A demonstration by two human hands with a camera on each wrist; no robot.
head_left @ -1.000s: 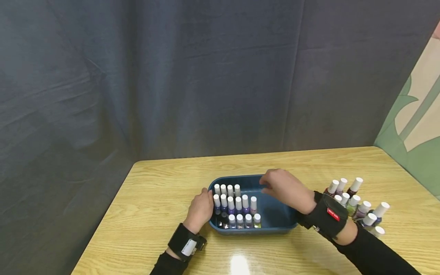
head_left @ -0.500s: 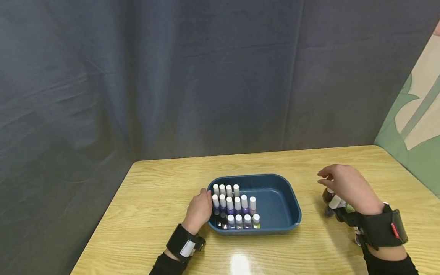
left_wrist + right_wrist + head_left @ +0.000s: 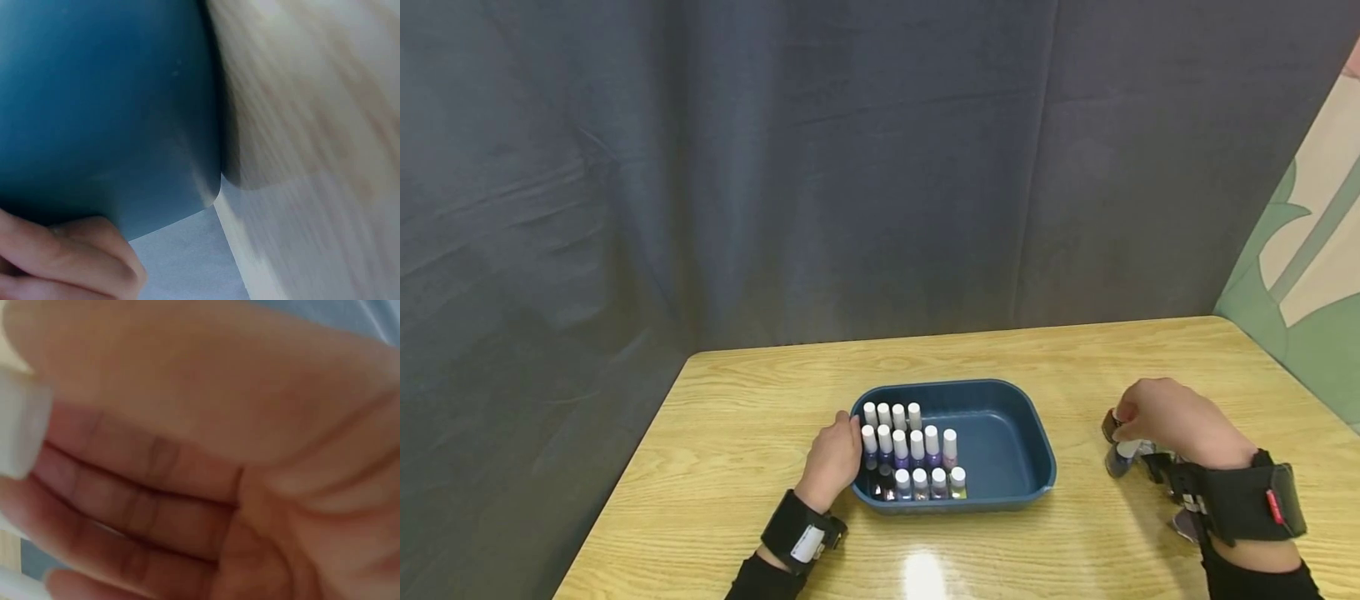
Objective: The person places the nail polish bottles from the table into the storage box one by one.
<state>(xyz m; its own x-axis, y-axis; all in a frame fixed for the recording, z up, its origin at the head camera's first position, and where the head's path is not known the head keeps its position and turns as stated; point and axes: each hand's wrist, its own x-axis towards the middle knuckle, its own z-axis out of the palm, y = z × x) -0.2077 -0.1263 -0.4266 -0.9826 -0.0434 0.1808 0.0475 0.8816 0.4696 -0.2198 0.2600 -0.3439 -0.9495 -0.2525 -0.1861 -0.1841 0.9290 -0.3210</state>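
On the table is a blue tray (image 3: 1007, 446) with nail polish bottles (image 3: 916, 450) standing upright in rows in its left part. My left hand (image 3: 831, 460) grips the tray's left rim; its curled fingers (image 3: 75, 256) lie against the tray wall in the left wrist view. At the right my right hand (image 3: 1183, 423) pinches a dark nail polish bottle (image 3: 1108, 427) by its white cap (image 3: 22, 425), seen between thumb and fingers in the right wrist view. Most other bottles there are hidden behind that hand.
Beside the right hand stands another dark nail polish bottle (image 3: 1117, 461), close to the one being held. A grey curtain (image 3: 880, 167) hangs behind the wooden table (image 3: 752, 400). The tray's right part shows bare floor.
My right hand has left the tray, moved right to the loose bottles and lowered its fingers onto one cap. The left hand stays on the tray's rim.
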